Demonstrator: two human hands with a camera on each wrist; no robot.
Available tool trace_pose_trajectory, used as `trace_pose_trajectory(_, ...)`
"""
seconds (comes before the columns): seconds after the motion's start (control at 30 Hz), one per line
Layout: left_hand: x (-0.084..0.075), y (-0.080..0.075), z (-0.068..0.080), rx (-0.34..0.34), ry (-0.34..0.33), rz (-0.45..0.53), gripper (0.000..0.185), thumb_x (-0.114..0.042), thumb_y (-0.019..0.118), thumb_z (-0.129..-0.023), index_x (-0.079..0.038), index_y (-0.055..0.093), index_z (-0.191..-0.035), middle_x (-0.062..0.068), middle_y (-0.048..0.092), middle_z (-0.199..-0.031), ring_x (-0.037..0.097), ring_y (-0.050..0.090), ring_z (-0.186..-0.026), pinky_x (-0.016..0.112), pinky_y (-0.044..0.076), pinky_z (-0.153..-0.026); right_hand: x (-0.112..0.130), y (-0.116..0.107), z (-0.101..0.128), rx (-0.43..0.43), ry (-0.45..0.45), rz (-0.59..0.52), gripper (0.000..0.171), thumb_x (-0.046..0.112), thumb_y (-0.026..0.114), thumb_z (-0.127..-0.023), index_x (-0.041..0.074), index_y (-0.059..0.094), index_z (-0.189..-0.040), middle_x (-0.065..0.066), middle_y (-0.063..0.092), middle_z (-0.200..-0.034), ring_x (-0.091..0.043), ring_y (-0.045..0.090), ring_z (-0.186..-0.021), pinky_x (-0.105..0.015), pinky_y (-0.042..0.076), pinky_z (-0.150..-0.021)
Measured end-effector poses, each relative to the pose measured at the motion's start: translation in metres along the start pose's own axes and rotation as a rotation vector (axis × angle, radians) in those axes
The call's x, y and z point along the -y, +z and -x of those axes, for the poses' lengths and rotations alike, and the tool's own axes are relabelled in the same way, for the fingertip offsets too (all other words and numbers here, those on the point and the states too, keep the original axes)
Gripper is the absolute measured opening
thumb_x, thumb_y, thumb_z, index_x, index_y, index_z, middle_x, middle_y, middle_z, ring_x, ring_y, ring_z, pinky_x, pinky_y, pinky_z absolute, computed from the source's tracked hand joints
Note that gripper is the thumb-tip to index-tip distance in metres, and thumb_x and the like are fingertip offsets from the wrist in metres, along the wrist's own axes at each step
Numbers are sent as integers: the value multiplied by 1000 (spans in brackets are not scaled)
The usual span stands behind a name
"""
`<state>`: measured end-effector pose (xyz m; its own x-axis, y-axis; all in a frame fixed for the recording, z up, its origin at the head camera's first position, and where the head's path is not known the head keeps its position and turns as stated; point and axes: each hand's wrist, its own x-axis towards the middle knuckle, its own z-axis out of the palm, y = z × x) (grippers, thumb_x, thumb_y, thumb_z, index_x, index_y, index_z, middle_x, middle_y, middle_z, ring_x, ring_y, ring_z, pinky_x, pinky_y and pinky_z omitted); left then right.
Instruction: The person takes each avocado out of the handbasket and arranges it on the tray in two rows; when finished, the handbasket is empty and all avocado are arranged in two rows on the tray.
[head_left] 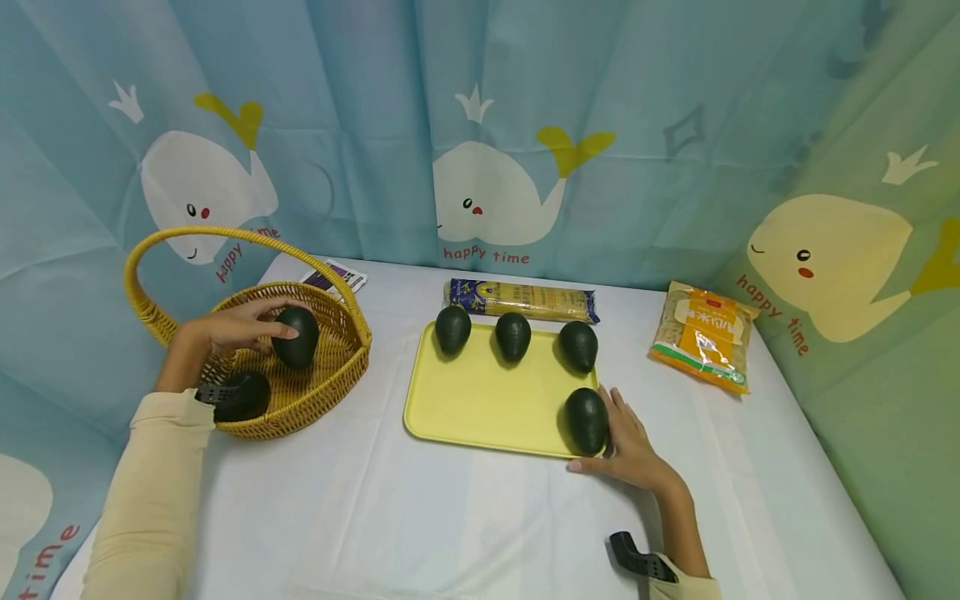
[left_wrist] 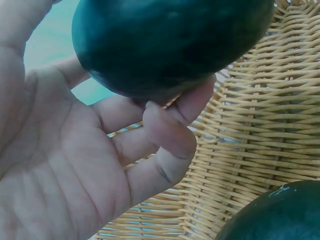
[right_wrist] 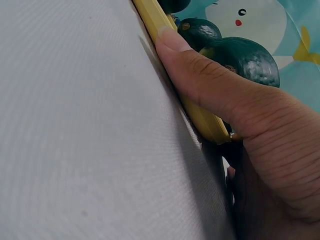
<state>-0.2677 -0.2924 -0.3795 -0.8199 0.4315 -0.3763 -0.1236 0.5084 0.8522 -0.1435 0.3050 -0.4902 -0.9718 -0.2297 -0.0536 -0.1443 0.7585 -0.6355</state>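
Observation:
My left hand holds a dark green avocado over the inside of a yellow wicker basket. In the left wrist view, its fingers are curled under the avocado. Another avocado lies lower in the basket, partly cut off there. At the front right corner of a yellow tray, my right hand grips the rim, thumb along the front edge. Beside that hand, an avocado lies on the tray. Three more avocados sit along its back edge.
Behind the tray lies a long pack of noodles. An orange and clear food bag stands at the right. A purple and white packet lies behind the basket, whose tall handle arches above. A whale-print curtain hangs behind the white tablecloth.

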Motion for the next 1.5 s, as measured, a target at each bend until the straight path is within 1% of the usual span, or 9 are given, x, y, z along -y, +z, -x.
trace_pose_trajectory(0.2,-2,0,3,-11,20,-9,58,-23,58,-97,-7,30,-146,22,28,-146,20,53,-104,43,52,-82,-1,-1,0,0,-13,-3,130,45,89,-64,11,6,-158,-24,6,-162,-45,-2,-149,-70,2,-113)
trace_pose_trajectory(0.3,-4,1,5,-12,24,-8,64,-25,56,-98,-7,22,-149,24,22,-150,24,54,-109,45,52,-85,-1,-2,-1,1,-13,-2,129,45,89,-64,12,7,-158,-24,7,-162,-45,-2,-149,-70,2,-113)
trace_pose_trajectory(0.4,-8,3,7,-7,32,-2,67,-26,55,-99,-7,17,-151,26,24,-149,24,54,-110,45,51,-87,0,-2,-1,2,-7,3,129,46,89,-64,12,7,-158,-24,6,-162,-45,-2,-149,-69,2,-113)
trace_pose_trajectory(0.63,-18,9,12,-4,70,-6,58,-21,57,-98,-6,24,-143,23,43,-131,17,59,-100,38,53,-83,4,-5,0,12,13,-4,129,45,88,-65,10,7,-158,-25,5,-162,-45,-3,-149,-69,0,-114)
trace_pose_trajectory(0.83,-26,14,18,33,110,-91,57,-20,56,-96,-3,27,-142,23,44,-131,18,57,-103,37,52,-85,5,-4,1,13,10,-8,128,44,89,-65,9,7,-158,-25,6,-162,-45,-3,-149,-69,1,-114)
trace_pose_trajectory(1.03,-41,23,24,69,155,-147,53,-19,58,-94,-2,33,-138,22,47,-128,20,56,-102,38,50,-85,3,-2,1,10,7,-9,128,45,88,-65,9,7,-158,-25,6,-162,-46,-3,-149,-69,1,-113)
trace_pose_trajectory(1.27,-57,36,24,132,216,-252,49,-20,59,-95,-3,38,-136,16,49,-130,23,50,-113,35,47,-92,2,-2,2,10,9,-7,129,45,88,-65,9,7,-158,-25,5,-162,-46,-3,-149,-69,1,-113)
trace_pose_trajectory(1.37,-62,41,21,160,228,-260,52,-21,61,-94,-2,38,-136,16,49,-131,26,49,-116,34,47,-93,1,-2,2,8,-2,-7,128,45,88,-65,9,7,-158,-25,5,-162,-45,-3,-149,-68,1,-114)
trace_pose_trajectory(1.5,-66,49,14,218,229,-229,53,-22,63,-94,-2,37,-136,18,51,-127,26,53,-111,33,48,-92,1,-1,2,13,-2,-7,128,45,88,-66,8,6,-158,-26,5,-162,-46,-3,-149,-68,1,-114)
